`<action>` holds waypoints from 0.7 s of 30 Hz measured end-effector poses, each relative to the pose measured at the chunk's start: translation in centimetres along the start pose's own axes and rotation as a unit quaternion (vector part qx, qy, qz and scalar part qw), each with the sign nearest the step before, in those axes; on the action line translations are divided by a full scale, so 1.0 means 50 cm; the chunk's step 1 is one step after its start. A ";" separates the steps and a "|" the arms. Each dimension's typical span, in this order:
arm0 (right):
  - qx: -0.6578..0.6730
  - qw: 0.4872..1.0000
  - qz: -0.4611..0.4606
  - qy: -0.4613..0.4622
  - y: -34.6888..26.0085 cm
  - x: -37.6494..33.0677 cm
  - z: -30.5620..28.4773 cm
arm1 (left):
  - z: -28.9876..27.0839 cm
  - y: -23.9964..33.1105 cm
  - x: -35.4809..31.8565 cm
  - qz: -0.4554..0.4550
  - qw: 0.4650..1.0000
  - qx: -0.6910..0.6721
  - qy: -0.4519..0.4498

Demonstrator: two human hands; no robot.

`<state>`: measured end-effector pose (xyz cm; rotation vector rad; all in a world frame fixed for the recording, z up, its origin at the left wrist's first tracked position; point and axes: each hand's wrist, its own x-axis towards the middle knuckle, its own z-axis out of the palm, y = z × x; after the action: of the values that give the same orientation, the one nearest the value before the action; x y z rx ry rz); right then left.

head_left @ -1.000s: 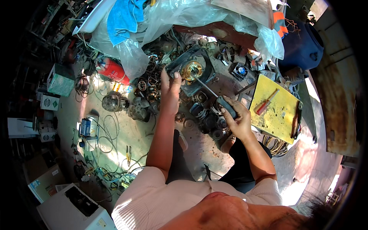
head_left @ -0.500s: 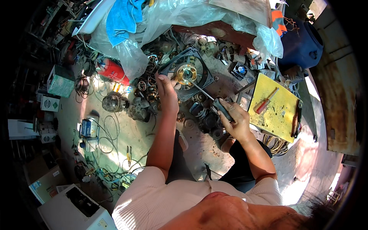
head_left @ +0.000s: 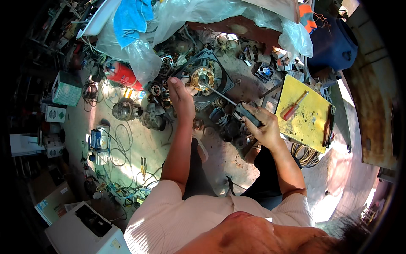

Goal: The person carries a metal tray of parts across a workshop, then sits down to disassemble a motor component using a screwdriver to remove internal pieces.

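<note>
In front of me stands a square black fan frame (head_left: 226, 86) with a round copper-wound motor part (head_left: 193, 80) at its middle. My left hand (head_left: 182, 98) is at the frame's near left side, its thumb pointing up and its other fingers curled behind, mostly hidden. A long-shafted screwdriver (head_left: 248, 115) with a dark grey handle is gripped in my right hand (head_left: 267, 129). Its metal shaft slants up and left, and the tip meets the near side of the copper-wound part. Whether it sits in a screw or a gap I cannot tell.
At right lies a yellow board (head_left: 302, 120) bearing a red-handled screwdriver (head_left: 292, 111). Several old motors and fan parts (head_left: 154, 116) crowd the floor around the frame. A red cylinder (head_left: 123, 76), pliers (head_left: 144, 168) and loose cables (head_left: 120, 148) lie left; a blue barrel (head_left: 338, 46) stands far right.
The screwdriver's tip has shifted slightly up and left against the copper-wound part. My left hand keeps its place at the frame, and the whole view has moved a little.
</note>
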<state>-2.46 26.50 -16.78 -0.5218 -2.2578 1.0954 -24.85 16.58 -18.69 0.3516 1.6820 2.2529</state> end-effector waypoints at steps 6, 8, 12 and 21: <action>0.023 0.999 0.002 -0.028 0.005 0.010 -0.016 | -0.019 -0.024 0.012 0.007 0.998 0.066 0.003; 0.018 1.000 -0.014 -0.017 0.019 0.007 -0.030 | 0.019 -0.022 0.001 -0.028 0.999 0.027 -0.002; -0.079 0.996 -0.005 -0.031 0.000 0.003 -0.037 | 0.012 -0.036 0.011 -0.102 0.994 0.043 -0.011; -0.218 0.918 0.207 0.257 0.010 -0.141 -0.169 | 0.025 -0.027 0.017 -0.275 0.953 -0.124 -0.035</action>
<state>8.40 27.71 -15.20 -1.3492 -1.9429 0.5211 -25.03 18.34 -19.62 -0.0918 1.2411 1.9606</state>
